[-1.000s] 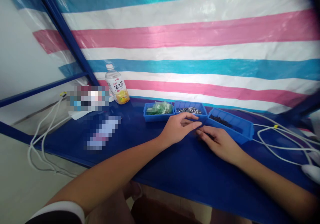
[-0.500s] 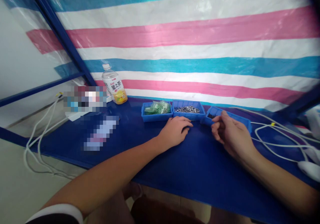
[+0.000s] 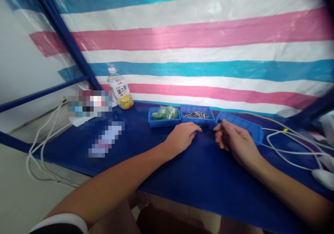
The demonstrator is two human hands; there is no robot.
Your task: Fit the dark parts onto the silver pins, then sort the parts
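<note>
My left hand (image 3: pixel 182 136) rests on the blue table (image 3: pixel 188 178) in front of the middle bin, its fingers curled and closed. Whatever they hold is too small to make out; a thin bright sliver shows just beyond the fingertips. My right hand (image 3: pixel 236 140) is raised in front of the right bin (image 3: pixel 241 126), thumb and fingers pinched together, their contents hidden. The middle blue bin (image 3: pixel 197 120) contains many small metal pin-like pieces (image 3: pixel 196 114). Beside it, the left blue bin (image 3: pixel 165 123) is heaped with green, clear-wrapped pieces (image 3: pixel 164 113).
A drink bottle (image 3: pixel 120 89) stands at the back left, near blurred-out items. White cables (image 3: pixel 292 150) and a white rounded object (image 3: pixel 323 177) lie at the right. Behind the table hangs a striped sheet (image 3: pixel 182 67); a blue frame post (image 3: pixel 62 35) slants at the left.
My right hand has moved a little left, away from over the right bin and toward my left hand, still pinched. My left hand has stayed nearly in place.
</note>
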